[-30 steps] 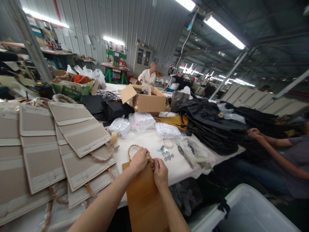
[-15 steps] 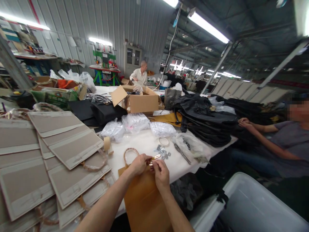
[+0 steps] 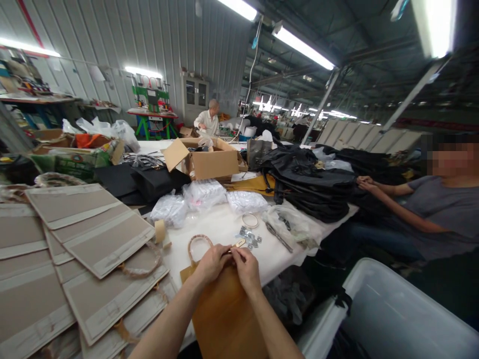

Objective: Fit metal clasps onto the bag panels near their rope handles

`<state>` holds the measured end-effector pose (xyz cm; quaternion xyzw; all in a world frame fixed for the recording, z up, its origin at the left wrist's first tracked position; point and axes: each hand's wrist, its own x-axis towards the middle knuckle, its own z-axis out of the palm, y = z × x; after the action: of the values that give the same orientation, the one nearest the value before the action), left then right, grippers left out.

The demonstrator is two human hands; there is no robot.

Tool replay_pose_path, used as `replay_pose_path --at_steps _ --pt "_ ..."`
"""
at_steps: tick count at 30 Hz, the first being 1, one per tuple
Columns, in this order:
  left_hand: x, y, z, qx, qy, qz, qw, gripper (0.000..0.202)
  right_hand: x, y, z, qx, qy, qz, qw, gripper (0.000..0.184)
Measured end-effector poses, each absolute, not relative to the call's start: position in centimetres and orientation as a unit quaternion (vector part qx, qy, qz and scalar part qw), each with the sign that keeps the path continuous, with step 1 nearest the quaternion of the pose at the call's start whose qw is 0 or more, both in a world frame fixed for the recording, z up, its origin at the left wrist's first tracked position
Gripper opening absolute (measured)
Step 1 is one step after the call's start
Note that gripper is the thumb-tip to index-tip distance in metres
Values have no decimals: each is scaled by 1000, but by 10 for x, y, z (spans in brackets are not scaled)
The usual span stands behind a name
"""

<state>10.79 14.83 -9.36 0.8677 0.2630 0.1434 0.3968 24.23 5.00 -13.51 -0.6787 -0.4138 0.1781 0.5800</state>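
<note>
A tan bag panel (image 3: 224, 309) with a wrapped ring handle (image 3: 199, 238) hangs over the table edge in front of me. My left hand (image 3: 214, 264) is closed on the panel's upper edge. Just beyond its fingertips a gold metal clasp plate (image 3: 239, 243) with a slot sticks out. My right hand (image 3: 245, 268) pinches close against the left fingertips; whatever is between its thumb and finger is hidden. Past the fingers lie several small silver metal plates (image 3: 250, 236) and a pale ring (image 3: 250, 220).
Stacked beige bag panels (image 3: 105, 224) with wrapped handles fill the left. Behind are plastic-bagged parts (image 3: 204, 194), an open cardboard box (image 3: 213, 164) and piled black bags (image 3: 307, 184). Dark scissors-like tongs (image 3: 279, 236) lie right. A plastic bin (image 3: 404, 304) stands lower right; a person sits beyond.
My hands have come closer together, and the right fingers now meet the left ones at the panel's edge. The shiny piece at the right fingertips is now hidden. The view has shifted slightly.
</note>
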Motion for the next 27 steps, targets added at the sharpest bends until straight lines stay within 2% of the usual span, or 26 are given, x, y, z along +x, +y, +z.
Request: replay_pose_path --at_steps 4,7,11,13,15,17,20,22,24,27 --pt "110 149 -97 879 254 130 381 29 250 44 -127 -671 -454 203 550 26" --pt "111 147 -98 886 257 122 367 31 259 42 -115 -668 -517 233 482 19" --pt "109 146 -99 889 262 114 358 28 267 43 -100 -667 -595 188 406 23" --pt "107 146 -99 890 260 110 357 28 268 43 -97 -680 -584 140 420 26" --pt "105 145 -98 891 265 106 354 33 267 45 -96 -692 -529 131 474 30" --pt "107 143 -98 890 275 101 349 31 262 47 -97 -678 -469 206 527 36" --pt "112 139 -99 888 293 92 343 13 252 53 -102 -627 -424 339 558 41" --pt "114 138 -99 886 299 93 343 8 248 59 -109 -621 -411 351 567 45" --pt "112 139 -99 884 295 102 347 14 248 63 -118 -640 -398 327 571 48" --pt "101 136 -99 884 280 121 353 36 254 65 -130 -660 -392 307 562 48"
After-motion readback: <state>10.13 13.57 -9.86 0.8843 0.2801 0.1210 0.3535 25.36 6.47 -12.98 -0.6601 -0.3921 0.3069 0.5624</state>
